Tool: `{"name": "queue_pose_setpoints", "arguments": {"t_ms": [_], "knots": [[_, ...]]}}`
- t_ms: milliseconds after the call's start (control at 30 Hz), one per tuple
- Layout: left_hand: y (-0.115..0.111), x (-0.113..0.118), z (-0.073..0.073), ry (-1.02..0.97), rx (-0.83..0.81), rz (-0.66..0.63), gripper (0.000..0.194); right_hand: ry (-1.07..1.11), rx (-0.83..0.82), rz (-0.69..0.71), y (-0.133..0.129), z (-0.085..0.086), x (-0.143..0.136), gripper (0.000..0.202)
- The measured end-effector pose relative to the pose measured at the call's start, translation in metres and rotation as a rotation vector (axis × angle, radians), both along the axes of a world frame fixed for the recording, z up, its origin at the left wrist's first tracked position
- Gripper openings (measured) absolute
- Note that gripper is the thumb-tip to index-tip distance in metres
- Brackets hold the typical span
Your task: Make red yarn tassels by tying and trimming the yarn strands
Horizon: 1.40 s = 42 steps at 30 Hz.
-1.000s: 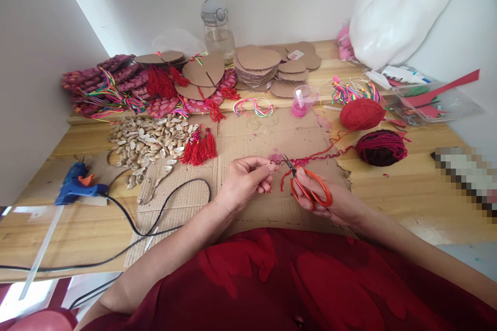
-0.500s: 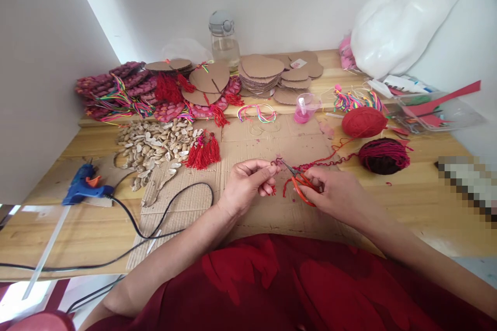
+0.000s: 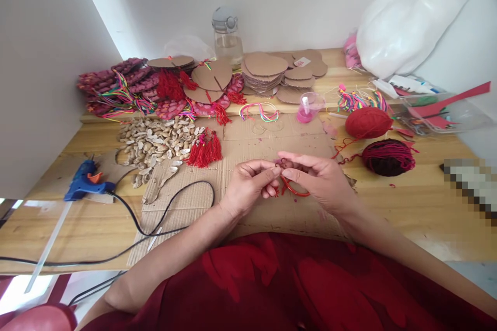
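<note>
Over the middle of the cardboard mat point(image 3: 248, 139), my left hand point(image 3: 248, 181) pinches a short piece of dark red yarn point(image 3: 283, 162), and a bit of red yarn pokes out below its fingers. My right hand point(image 3: 322, 176) meets it from the other side, thumb and fingers around the yarn's end. Beneath the right hand lie scissors with orange handles point(image 3: 294, 190); their blades are hidden. A red yarn ball point(image 3: 368, 123) and a dark magenta yarn ball point(image 3: 388, 156) sit to the right. Red tassels point(image 3: 205, 150) lie to the left.
Peanut shells point(image 3: 155, 139) and a blue glue gun point(image 3: 87, 183) with a looping black cord lie left. Behind are cardboard discs point(image 3: 266, 64), a bottle point(image 3: 228, 41) and a cup of pink liquid point(image 3: 305, 111). A plastic tray point(image 3: 462, 119) stands at the right.
My right hand has let go of the scissors, which now lie on the cardboard, and has moved left to the yarn. My left hand keeps its pinch.
</note>
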<state>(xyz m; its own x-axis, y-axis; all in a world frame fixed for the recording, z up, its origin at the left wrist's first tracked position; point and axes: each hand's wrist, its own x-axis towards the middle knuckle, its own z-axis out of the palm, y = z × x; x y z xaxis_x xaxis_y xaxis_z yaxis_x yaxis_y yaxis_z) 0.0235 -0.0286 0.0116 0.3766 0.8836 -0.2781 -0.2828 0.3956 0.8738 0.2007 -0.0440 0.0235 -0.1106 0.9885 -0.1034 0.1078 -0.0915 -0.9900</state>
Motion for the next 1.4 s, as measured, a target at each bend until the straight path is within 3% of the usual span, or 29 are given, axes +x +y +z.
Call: {"name": "queue_pose_setpoints", "arguments": {"t_ms": [200,633,967,1167,1400], "knots": [[0.000,0.000,0.000,0.051,-0.003,0.004,0.029,-0.107,0.075,-0.030,-0.005,0.003,0.001,0.033],[-0.001,0.001,0.001,0.019,-0.012,0.021,0.031,-0.133,0.187,-0.017,-0.008,0.001,-0.007,0.028],[-0.001,0.003,-0.003,0.008,-0.029,0.043,0.030,-0.286,0.277,-0.063,-0.012,0.006,-0.011,0.024],[-0.002,0.004,-0.008,0.029,0.000,0.046,0.030,-0.314,0.251,-0.083,-0.011,0.007,-0.013,0.021],[-0.002,0.007,-0.009,0.042,-0.008,0.060,0.030,-0.428,0.306,-0.131,-0.011,0.000,-0.013,0.022]]}}
